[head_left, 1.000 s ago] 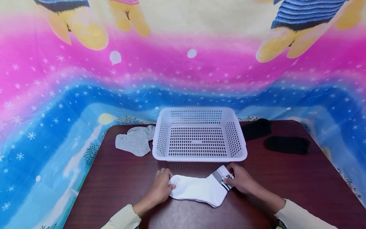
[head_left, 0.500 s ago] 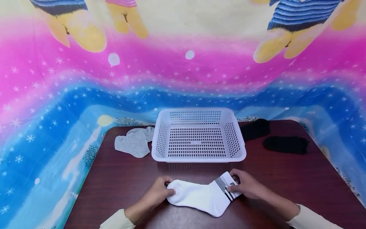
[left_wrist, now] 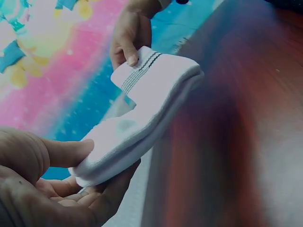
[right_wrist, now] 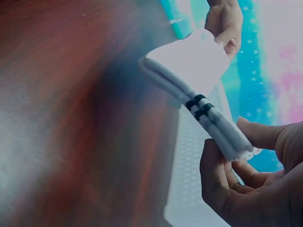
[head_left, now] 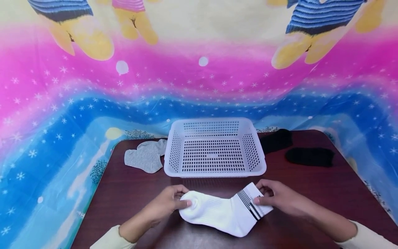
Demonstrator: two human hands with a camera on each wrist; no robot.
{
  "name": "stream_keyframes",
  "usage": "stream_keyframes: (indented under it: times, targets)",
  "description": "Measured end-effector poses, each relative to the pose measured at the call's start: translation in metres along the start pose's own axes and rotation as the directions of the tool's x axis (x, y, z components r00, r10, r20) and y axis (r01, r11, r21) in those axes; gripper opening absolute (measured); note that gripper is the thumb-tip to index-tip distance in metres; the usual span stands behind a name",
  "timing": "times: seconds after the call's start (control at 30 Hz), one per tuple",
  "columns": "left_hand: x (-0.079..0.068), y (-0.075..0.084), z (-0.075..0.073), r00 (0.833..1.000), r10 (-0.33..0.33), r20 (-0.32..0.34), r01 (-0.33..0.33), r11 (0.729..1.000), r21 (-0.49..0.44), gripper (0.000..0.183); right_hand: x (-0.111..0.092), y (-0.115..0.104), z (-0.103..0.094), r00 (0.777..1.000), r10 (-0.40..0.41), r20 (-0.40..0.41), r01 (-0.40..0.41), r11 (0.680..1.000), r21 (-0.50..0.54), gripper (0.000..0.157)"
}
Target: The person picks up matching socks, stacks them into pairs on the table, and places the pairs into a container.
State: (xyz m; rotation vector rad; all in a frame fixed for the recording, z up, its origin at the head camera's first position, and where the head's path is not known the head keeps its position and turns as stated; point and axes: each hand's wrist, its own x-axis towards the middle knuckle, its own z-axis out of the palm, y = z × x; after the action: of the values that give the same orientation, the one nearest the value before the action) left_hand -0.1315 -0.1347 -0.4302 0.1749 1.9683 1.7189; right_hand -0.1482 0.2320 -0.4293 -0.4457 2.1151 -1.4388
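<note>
A pair of white socks (head_left: 214, 211) with black stripes at the cuff, one laid on the other, is stretched between my two hands in front of the basket. My left hand (head_left: 169, 204) pinches the toe end, thumb on top and fingers beneath, as the left wrist view shows. At the striped cuff, my right hand (head_left: 276, 199) grips with the thumb above and fingers below. In the right wrist view the two layers of the socks (right_wrist: 184, 71) show edge-on, raised off the table.
A white perforated plastic basket (head_left: 214, 173) stands at the back middle of the dark wooden table (head_left: 124, 207). Grey socks (head_left: 144, 157) lie to its left. To its right are a black sock (head_left: 309, 156) and another black sock (head_left: 276, 141), partly behind the basket. A patterned cloth (head_left: 199, 83) hangs behind.
The white socks have come up off the table toward me, held at both ends. My right hand has shifted right with the cuff, and the left slightly left.
</note>
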Motion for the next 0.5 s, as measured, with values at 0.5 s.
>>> stream_keyframes:
  times: [0.5]
  targets:
    - [0.000, 0.053, -0.017, 0.992, 0.050, -0.120, -0.038, 0.994, 0.100, 0.031, 0.007, -0.042, -0.016, 0.980, 0.097, -0.176, -0.103, 0.994, -0.022, 0.046]
